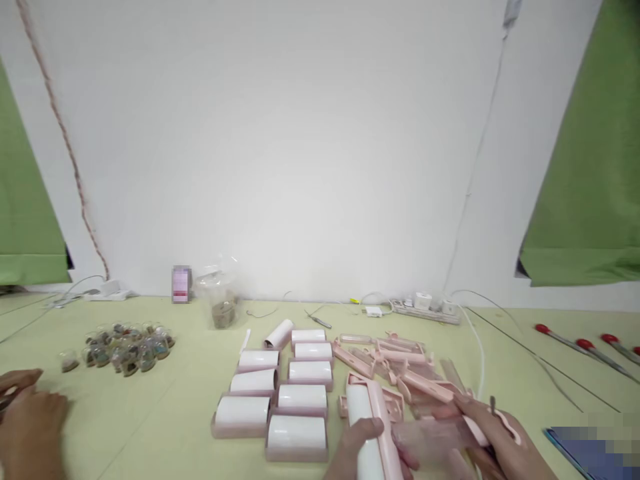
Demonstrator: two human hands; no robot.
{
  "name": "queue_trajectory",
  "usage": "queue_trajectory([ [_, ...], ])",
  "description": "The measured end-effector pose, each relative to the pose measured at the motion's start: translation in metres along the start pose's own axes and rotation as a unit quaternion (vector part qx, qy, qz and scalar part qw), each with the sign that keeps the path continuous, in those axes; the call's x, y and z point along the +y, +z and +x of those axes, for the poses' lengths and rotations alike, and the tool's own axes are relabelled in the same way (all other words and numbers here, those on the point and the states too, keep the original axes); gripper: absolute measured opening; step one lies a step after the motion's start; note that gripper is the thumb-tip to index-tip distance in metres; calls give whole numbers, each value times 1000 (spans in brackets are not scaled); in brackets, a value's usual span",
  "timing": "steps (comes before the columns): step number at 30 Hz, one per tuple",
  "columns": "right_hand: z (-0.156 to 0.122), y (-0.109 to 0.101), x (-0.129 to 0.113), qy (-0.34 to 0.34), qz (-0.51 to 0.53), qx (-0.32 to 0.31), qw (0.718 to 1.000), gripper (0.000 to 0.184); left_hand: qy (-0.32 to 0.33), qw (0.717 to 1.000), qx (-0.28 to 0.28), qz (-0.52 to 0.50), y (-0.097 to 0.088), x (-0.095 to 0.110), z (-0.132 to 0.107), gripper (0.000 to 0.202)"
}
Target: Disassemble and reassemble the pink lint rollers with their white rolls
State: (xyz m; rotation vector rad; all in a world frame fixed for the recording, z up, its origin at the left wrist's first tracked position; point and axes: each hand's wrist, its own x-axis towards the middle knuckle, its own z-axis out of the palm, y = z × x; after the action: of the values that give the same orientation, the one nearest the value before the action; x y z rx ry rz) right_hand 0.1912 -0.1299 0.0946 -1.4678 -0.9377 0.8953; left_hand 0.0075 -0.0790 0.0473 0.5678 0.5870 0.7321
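Note:
My left hand (357,445) is at the bottom centre, its fingers wrapped round a white lint roll in a pink holder (367,410). My right hand (500,440) is beside it, closed on a pink handle piece (505,423) that joins the roller; a blurred clear cover (430,437) lies between my hands. Just left of them, several white rolls in pink trays (295,400) stand in rows. A pile of pink handles (395,363) lies behind my hands.
Another person's hand (30,427) rests at the table's left edge, near a cluster of small glass domes (125,347). A clear bag (220,300), a small purple box (181,283) and a power strip (425,308) sit along the wall. Red-handled tools (580,345) lie right.

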Motion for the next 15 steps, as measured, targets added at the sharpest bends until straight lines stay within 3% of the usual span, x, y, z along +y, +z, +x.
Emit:
queue_trajectory([
  [3,-2,-3,-1,-21,8,-55,998,43,-43,998,-35,43,13,-8,5,36],
  [6,1,-9,-1,-18,14,-128,992,42,-47,998,-30,27,13,0,-2,34],
  [10,18,-13,-15,4,5,-237,971,49,-141,989,-35,-10,9,5,-10,26],
  [11,25,-11,-20,-16,-18,-231,973,47,-139,989,-41,-8,9,4,-9,26],
  [13,44,-2,-30,-86,-115,-171,975,40,-72,997,-33,-2,10,2,-7,29],
  [15,66,11,-34,-162,-280,-121,938,39,9,1000,-3,-10,11,2,-4,30],
])
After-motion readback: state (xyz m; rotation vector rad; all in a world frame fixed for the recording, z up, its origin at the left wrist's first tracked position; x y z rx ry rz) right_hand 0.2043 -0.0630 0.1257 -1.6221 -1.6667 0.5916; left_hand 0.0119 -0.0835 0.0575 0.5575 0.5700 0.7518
